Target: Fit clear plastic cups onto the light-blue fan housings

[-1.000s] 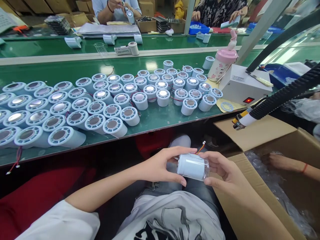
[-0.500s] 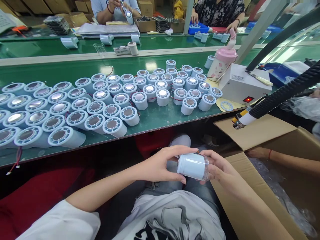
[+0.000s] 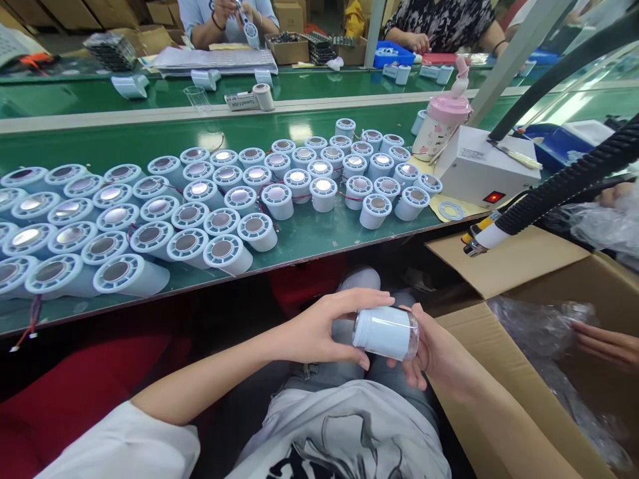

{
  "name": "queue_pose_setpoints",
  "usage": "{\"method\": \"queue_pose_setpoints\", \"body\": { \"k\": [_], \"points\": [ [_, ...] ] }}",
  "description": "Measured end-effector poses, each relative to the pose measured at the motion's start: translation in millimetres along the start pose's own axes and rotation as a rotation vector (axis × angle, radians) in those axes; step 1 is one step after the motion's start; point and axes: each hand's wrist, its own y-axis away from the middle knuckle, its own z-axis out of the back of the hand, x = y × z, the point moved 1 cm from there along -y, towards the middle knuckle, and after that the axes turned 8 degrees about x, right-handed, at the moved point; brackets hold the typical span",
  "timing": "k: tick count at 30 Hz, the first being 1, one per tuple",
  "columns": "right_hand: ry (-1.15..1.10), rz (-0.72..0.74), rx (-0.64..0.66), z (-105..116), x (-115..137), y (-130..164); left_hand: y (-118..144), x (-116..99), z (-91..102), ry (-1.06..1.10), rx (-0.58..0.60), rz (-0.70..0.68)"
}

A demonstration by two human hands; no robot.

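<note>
Green matting covers the long surface [image 3: 319,233], and a crowd of white cylindrical housings [image 3: 219,199] stands on it in rows, each with a round grille and shiny disc facing up. The leftmost rows are cut off by the picture's edge, and thin red wires between them are hard to trace.

Below the surface's near edge, over the person's lap, both hands hold one white cylinder [image 3: 384,331]. It lies on its side, long axis running left to right and tipped slightly down toward the right. Its plain closed end faces left; its right end looks clear or glossy (what sits inside cannot be made out). The left hand [image 3: 319,329] is curled part-way round the left end, thumb under and fingers arched over the top. The right hand [image 3: 436,352] cups the right end from behind and below, its fingertips hidden behind the cylinder.

Right of the cylinder stands an open cardboard box [image 3: 499,266] with crumpled clear plastic inside; another person's hand [image 3: 599,342] reaches in from the right, its arm cut off. Beyond the box, on the surface, sit a white unit with a red light [image 3: 486,173] and a pink-lidded bottle [image 3: 442,126]. A black corrugated hose [image 3: 564,183] crosses above the box.
</note>
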Motion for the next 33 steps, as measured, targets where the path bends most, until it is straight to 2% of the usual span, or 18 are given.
{"method": "queue_pose_setpoints", "body": {
  "k": [4, 7, 10, 14, 16, 18, 21, 28, 33],
  "points": [
    [-0.048, -0.122, 0.067, -2, -1, -1, 0, 0, -3.3, 0.037, -0.017, -0.025],
    [0.025, -0.064, 0.086, 1, -5, -1, 1, -6, -6.1, 0.08, -0.039, 0.048],
    [0.219, 0.218, 0.019, 8, -9, 2, 2, -11, -7.7, 0.15, -0.069, 0.174],
    [0.766, 0.647, -0.076, 14, -6, 14, 2, -12, -8.6, 0.278, -0.061, 0.256],
    [1.046, 0.795, -0.074, 14, -4, 18, 1, -11, -8.7, 0.325, -0.038, 0.281],
    [1.195, 0.887, -0.074, 14, -3, 20, 0, -9, -8.4, 0.359, -0.023, 0.293],
    [1.183, 0.896, -0.108, 16, -6, 19, -1, -7, -7.0, 0.368, -0.028, 0.279],
    [0.846, 0.739, -0.068, 19, -12, 18, -1, -13, -3.2, 0.222, 0.001, 0.218],
    [0.968, 0.837, -0.08, 16, -13, 18, 4, -15, -2.9, 0.136, -0.051, 0.175]
  ]
}}
